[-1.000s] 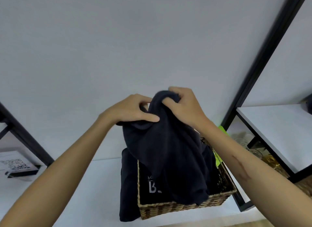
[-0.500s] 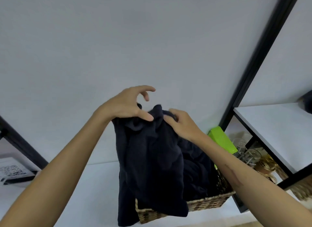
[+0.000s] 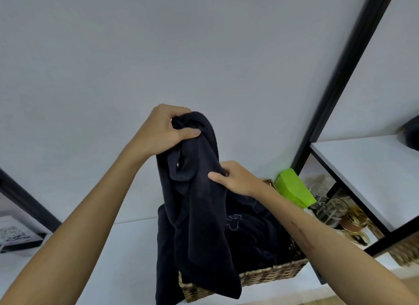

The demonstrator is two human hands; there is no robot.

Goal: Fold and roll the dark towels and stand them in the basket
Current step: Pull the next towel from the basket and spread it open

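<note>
Both grips are closed on one dark towel [image 3: 199,214]: left hand [image 3: 165,132] bunches its top end in a fist, thumb across the front, fingers curled round the back; right hand [image 3: 233,180] pinches a fold lower down on the towel's right edge, thumb in front, fingers behind the cloth. Left hand is higher, right hand lower & nearer the basket [image 3: 260,277].

Towel is held up in the air, hanging long & limp from the left fist. Colour is very dark navy, nearly black, w/ a matte, soft nap. It's crumpled & twisted at the top, w/ a loop-like fold just under the fist, then falls in loose vertical folds. Its bottom end drapes over the basket's front left corner & hangs past the rim.

Basket is woven wicker, sitting on a white bench [image 3: 113,254] against a pale wall. More dark cloth [image 3: 256,232] lies heaped inside it, unrolled, w/ faint light stitching on one piece; can't tell how many pieces.

Just behind the basket's right side leans a green box [image 3: 294,189]. Right of that, glass jars [image 3: 328,209] sit under a white shelf [image 3: 367,168] on a black frame. Far left, a card w/ a QR code [image 3: 13,232] is at the frame edge.
</note>
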